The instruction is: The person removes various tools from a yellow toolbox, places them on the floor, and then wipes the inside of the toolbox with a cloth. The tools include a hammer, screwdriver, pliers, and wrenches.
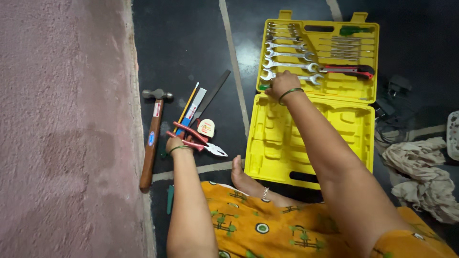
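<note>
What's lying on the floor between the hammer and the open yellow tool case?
In the head view, between the hammer and the yellow case lie a pencil, a flat file, a small tape measure and red-handled pliers under the left hand.

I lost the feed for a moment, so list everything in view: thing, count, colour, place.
tool case: one, yellow, open on dark floor
spanners: about seven, silver, in case lid
utility knife: one, red-black, lid right
screwdriver: one, green handle, lid top
hammer: one, wooden handle, floor left
pliers: one, red handles, floor
file: one, dark, floor
rug: one, pink, left
cloth: one, beige, right
left hand: on pliers
right hand: at lowest spanner
</note>
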